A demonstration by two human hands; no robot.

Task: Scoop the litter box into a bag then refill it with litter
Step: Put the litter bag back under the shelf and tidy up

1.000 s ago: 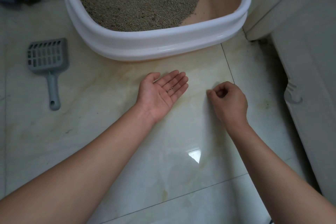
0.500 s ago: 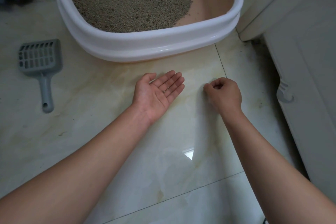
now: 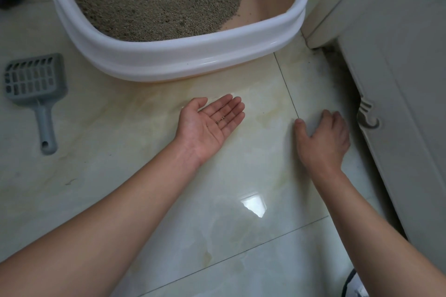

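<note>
One grey scoop [image 3: 33, 84] left of litter box [image 3: 193, 55]; white cabinet [image 3: 398, 79] right

Two bare arms in shot, filling the lower half of the frame. The left forearm [image 3: 101, 212] comes in from the lower left corner, uncovered from the frame edge right up to the wrist, smooth, and broad where it sits nearest the lens. The left hand [image 3: 205, 128], centre of frame, shows its palm side: clear creases across the palm, a faint fold at the wrist, slim fingers [image 3: 228, 113]. Over at centre right, the right hand [image 3: 323, 140] shows its back, knuckles rounded, thumbnail [image 3: 299, 122] short. The right forearm [image 3: 376, 219] runs off the lower right corner, uncovered as well, wrist to frame edge.
</note>
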